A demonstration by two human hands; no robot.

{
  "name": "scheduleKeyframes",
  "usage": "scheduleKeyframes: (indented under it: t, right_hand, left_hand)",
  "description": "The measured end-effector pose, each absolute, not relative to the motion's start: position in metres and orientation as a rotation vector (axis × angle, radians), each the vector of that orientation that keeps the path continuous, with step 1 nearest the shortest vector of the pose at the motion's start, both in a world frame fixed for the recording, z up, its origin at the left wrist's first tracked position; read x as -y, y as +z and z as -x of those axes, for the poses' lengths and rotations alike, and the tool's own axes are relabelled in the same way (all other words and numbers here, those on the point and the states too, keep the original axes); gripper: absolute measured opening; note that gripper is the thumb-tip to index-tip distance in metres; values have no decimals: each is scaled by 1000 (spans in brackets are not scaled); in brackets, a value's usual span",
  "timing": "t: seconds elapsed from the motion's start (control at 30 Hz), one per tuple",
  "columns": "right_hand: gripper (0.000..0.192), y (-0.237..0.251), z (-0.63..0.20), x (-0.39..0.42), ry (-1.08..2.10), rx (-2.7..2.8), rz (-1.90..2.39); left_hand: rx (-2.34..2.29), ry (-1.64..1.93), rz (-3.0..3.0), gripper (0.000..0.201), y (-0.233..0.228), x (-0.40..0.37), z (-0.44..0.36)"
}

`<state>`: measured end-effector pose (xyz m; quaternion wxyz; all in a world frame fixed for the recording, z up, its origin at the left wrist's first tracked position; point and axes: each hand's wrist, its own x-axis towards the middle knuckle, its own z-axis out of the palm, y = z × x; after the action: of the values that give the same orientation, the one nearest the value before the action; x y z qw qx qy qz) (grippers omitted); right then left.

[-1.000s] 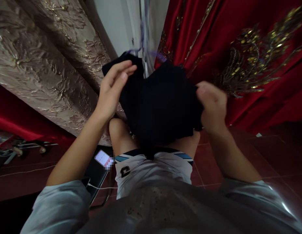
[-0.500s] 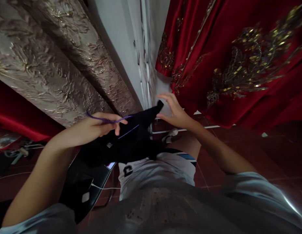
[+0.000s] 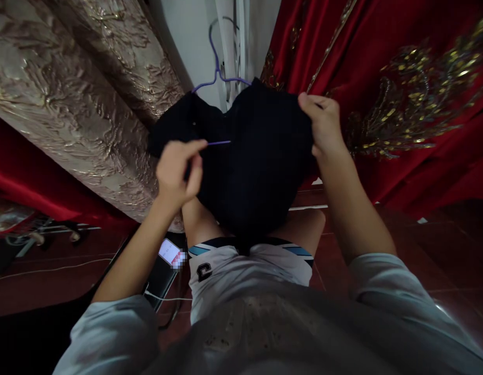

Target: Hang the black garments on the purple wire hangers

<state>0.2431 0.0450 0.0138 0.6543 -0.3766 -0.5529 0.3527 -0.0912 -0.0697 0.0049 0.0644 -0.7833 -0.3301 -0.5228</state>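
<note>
Curtains frame my view: a gold brocade curtain (image 3: 70,94) at ten o'clock, a red embroidered curtain (image 3: 382,94) at two. Between them hangs the black garment (image 3: 257,161), held up at twelve, partly threaded on the purple hanger (image 3: 218,78). I judge hanging half done. My right hand (image 3: 321,125) grips its right shoulder; my left hand (image 3: 177,174) pinches cloth by the hanger's bar.
</note>
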Motion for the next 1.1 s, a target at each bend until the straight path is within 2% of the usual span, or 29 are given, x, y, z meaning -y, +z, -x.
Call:
scheduleKeyframes:
  t: [0.1,0.17,0.27,0.33,0.43,0.5,0.6,0.67,0.87,1.1]
  right_hand:
    - [31,0,-259,-31,749,1118,797]
    - [34,-15,-268,-16,720,1082,773]
    - [33,-38,-270,8,612,1006,834]
    - [29,-54,-258,28,374,933,923]
    - [33,-85,-219,64,48,818,1105]
    - [30,-110,-185,85,238,873,1179]
    - [37,-137,-141,100,1010,1213,1167]
    - [40,-144,-125,101,1283,1295,1076]
    - [26,-131,-138,99,1330,1287,982]
    - [33,-133,-140,99,1188,1298,1026]
  left_hand:
    - [1238,-1137,2657,46,-27,82,81]
    - [1414,-1025,2725,56,-48,85,73]
    - [1537,-1188,2680,54,-71,86,62]
    - [1561,-1382,2578,46,-79,88,51]
    - [1555,-1768,2353,30,-83,99,27]
    - [1504,-1991,2193,23,-82,111,7]
    - [1435,-2225,2012,21,-80,133,-18]
    - [1420,-2335,2008,23,-80,143,-28]
    - [1395,-2442,1964,26,-76,149,-22]
    - [1402,-2532,2048,32,-74,149,-24]
